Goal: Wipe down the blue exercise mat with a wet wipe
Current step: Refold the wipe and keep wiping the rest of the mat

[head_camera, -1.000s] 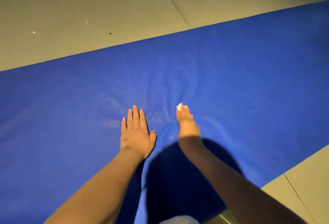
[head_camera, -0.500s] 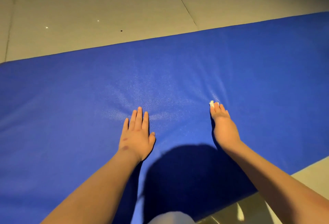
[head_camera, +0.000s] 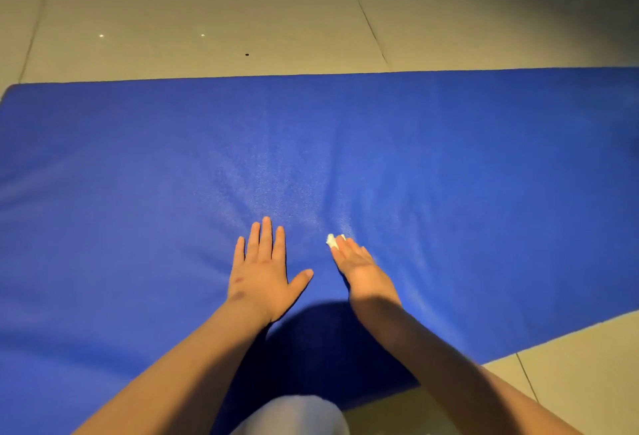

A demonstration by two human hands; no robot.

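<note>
Wiping is mid-stroke on the blue foam exercise mat (head_camera: 449,165), which lies flat on the beige tiled floor (head_camera: 207,2) and fills most of the view; the right hand (head_camera: 359,268) has swung back inward since half a second ago and now sits just beside the left hand (head_camera: 262,272); its fingers are stretched out straight, pressing a small white wadded wet wipe (head_camera: 331,240) onto the mat under the fingertips, not curled round it as far as can be seen; the left hand has stayed put, spread flat, holding nothing, bracing on the mat; this reads as side-to-side passes over one central patch, so most of the surface probably remains to be wiped.
</note>
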